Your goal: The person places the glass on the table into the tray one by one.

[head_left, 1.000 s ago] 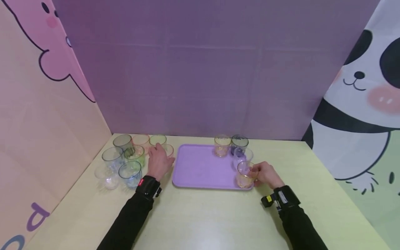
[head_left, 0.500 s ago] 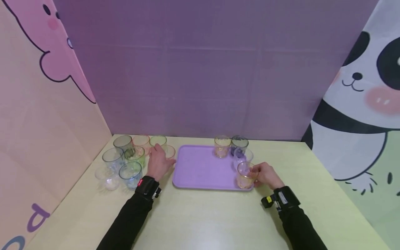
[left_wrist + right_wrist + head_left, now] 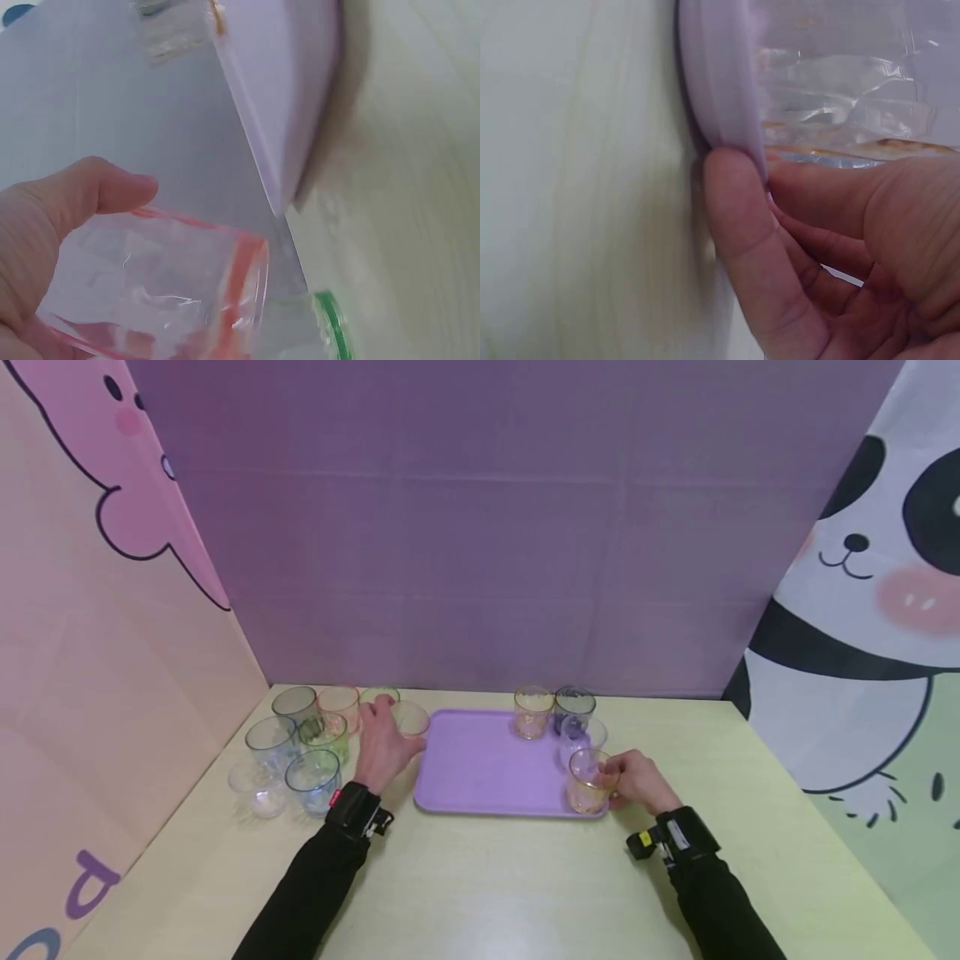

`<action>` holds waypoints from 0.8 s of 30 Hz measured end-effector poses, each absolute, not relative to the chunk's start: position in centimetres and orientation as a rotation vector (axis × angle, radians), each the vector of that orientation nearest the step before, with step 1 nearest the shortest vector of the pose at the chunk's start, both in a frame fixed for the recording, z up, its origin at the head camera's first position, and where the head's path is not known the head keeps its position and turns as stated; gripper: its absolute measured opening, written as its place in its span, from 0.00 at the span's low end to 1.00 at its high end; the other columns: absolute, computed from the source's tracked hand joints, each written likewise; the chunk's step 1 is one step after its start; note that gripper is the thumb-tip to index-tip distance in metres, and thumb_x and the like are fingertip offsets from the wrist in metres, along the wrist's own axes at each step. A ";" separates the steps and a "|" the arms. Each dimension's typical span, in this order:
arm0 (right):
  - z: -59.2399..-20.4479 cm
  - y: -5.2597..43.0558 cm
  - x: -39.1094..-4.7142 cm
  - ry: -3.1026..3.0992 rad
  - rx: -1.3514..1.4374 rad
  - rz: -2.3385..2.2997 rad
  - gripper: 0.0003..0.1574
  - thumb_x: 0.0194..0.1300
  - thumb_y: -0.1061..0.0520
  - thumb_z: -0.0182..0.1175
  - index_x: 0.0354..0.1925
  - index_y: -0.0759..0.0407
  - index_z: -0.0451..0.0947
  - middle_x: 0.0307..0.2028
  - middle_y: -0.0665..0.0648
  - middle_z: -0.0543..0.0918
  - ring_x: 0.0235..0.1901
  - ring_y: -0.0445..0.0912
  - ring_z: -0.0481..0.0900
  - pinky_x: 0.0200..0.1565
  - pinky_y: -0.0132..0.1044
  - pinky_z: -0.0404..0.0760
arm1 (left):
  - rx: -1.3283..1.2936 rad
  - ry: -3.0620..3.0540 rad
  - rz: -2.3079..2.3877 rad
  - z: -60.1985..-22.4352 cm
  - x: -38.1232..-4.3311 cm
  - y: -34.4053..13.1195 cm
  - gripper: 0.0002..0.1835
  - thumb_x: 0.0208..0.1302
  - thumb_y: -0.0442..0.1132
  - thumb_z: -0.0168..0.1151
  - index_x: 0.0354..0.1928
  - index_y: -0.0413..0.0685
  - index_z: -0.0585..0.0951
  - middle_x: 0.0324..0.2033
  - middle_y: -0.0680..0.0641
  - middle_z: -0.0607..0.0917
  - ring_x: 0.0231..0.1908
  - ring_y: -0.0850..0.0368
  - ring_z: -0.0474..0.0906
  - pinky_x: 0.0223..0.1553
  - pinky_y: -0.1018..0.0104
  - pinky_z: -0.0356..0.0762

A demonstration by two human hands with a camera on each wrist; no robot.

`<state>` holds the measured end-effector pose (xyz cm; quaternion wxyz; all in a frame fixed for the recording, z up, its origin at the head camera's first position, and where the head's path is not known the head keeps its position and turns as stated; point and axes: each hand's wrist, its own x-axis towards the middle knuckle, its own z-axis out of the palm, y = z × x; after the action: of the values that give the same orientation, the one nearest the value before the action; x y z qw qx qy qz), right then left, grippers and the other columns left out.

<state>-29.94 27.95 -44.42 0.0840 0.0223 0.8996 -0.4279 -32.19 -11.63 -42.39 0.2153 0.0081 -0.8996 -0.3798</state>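
Note:
My left hand [image 3: 384, 745] holds a pink-rimmed glass [image 3: 411, 718] by its side, left of the purple tray [image 3: 480, 768]. The left wrist view shows the thumb along this glass [image 3: 172, 289], its fingers mostly hidden. At the tray's front right corner, my right hand [image 3: 637, 779] is at a gold-rimmed glass [image 3: 588, 785]. In the right wrist view the thumb lies by that glass [image 3: 840, 90], and one finger touches the tray's rim [image 3: 720, 82]; the other fingertips are partly hidden. Behind it on the tray stand a clear glass [image 3: 583, 739], a dark-rimmed glass [image 3: 575, 706] and another gold-rimmed glass [image 3: 534, 714].
Several coloured glasses crowd the table's left: a blue one [image 3: 312, 781], a green one [image 3: 326, 735], a clear one [image 3: 258, 789], a grey one [image 3: 295, 702] among them. A green-rimmed glass [image 3: 380, 695] stands just behind my left hand. A purple backdrop [image 3: 480, 568] closes off the table's far edge.
My left hand and the pink-rimmed glass have shifted slightly right, towards the tray. The right hand and the glasses on the tray look unmoved.

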 end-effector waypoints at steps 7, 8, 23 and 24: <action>-44.5 28.0 -30.0 2.688 0.054 -1.266 0.07 0.56 0.63 0.61 0.36 0.66 0.80 0.36 0.61 0.80 0.26 0.47 0.79 0.27 0.38 0.81 | -0.008 -2.506 -1.118 -41.7 -32.2 -10.8 0.41 0.29 0.40 0.72 0.53 0.46 0.66 0.47 0.40 0.61 0.42 0.47 0.65 0.42 0.58 0.71; -44.5 28.0 -30.0 2.686 0.054 -1.265 0.08 0.56 0.63 0.61 0.37 0.66 0.79 0.37 0.61 0.80 0.26 0.47 0.79 0.27 0.38 0.81 | -0.019 -2.503 -1.135 -41.6 -32.1 -10.6 0.42 0.29 0.40 0.72 0.54 0.46 0.66 0.47 0.40 0.62 0.43 0.47 0.65 0.43 0.58 0.71; -44.2 27.9 -29.9 2.675 0.083 -1.266 0.09 0.57 0.63 0.61 0.38 0.67 0.79 0.38 0.62 0.79 0.27 0.47 0.79 0.27 0.38 0.81 | -0.126 -2.366 -1.514 -41.0 -32.3 -7.7 0.40 0.34 0.37 0.72 0.54 0.45 0.65 0.42 0.44 0.77 0.42 0.50 0.74 0.41 0.60 0.75; -44.2 27.9 -29.9 2.675 0.083 -1.269 0.09 0.56 0.63 0.61 0.37 0.66 0.79 0.37 0.62 0.79 0.27 0.47 0.79 0.27 0.38 0.81 | -0.131 -2.352 -1.544 -41.0 -32.3 -7.3 0.40 0.34 0.38 0.73 0.54 0.45 0.66 0.42 0.43 0.77 0.42 0.51 0.74 0.41 0.60 0.75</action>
<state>-29.86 27.86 -44.24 0.0897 0.0280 0.8995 -0.4268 -32.31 -7.34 -40.99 0.1616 -0.0459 -0.8241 -0.5410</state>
